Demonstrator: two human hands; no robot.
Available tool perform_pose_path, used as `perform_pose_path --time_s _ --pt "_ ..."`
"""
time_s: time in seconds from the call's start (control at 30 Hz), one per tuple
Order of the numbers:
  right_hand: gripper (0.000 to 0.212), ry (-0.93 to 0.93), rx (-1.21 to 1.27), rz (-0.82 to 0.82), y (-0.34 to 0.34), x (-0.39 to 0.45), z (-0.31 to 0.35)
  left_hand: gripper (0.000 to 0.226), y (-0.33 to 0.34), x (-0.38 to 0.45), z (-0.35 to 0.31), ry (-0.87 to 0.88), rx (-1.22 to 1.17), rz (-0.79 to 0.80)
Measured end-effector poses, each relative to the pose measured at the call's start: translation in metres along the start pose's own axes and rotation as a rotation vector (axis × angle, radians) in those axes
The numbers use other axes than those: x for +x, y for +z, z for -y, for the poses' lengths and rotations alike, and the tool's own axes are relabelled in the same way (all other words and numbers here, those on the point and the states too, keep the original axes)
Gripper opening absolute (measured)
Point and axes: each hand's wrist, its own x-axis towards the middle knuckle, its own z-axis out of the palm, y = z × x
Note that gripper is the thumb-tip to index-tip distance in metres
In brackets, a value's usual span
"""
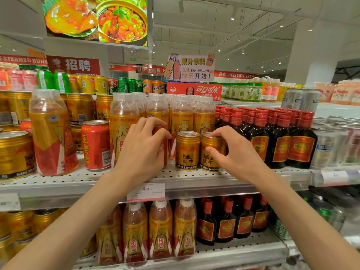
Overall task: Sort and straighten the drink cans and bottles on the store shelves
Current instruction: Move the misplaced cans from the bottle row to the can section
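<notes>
On the perforated white shelf [194, 175] two gold Red Bull cans stand side by side. My right hand [236, 151] grips the right gold can [211, 152] from its right side, thumb on the front, fingers over the top. The left gold can [187, 150] stands free between my hands. My left hand [143, 148] is wrapped around a red can [165, 149], which is almost fully hidden by the palm. Another red can [95, 145] stands upright further left, among gold-and-red labelled bottles [51, 133].
Dark bottles with red caps [280, 137] fill the shelf right of my right hand. Large gold cans [15, 152] sit at far left. A price tag [146, 191] hangs on the shelf edge. The lower shelf holds similar bottles [160, 230].
</notes>
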Motion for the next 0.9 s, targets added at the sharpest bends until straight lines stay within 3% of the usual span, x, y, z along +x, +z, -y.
perform_pose_path --time_s 0.37,0.63,0.9 --pt "0.039 -0.016 -0.052 -0.1 0.016 -0.008 -0.006 0.024 0.002 -0.002 -0.002 0.002 -0.012 -0.034" --pt "0.051 -0.005 -0.065 -0.108 0.021 -0.014 -0.006 0.034 -0.006 -0.017 0.005 0.025 -0.171 -0.066" --pt "0.051 -0.002 -0.075 -0.118 0.02 -0.012 0.002 0.044 -0.026 -0.042 0.024 -0.245 -0.235 -0.324"
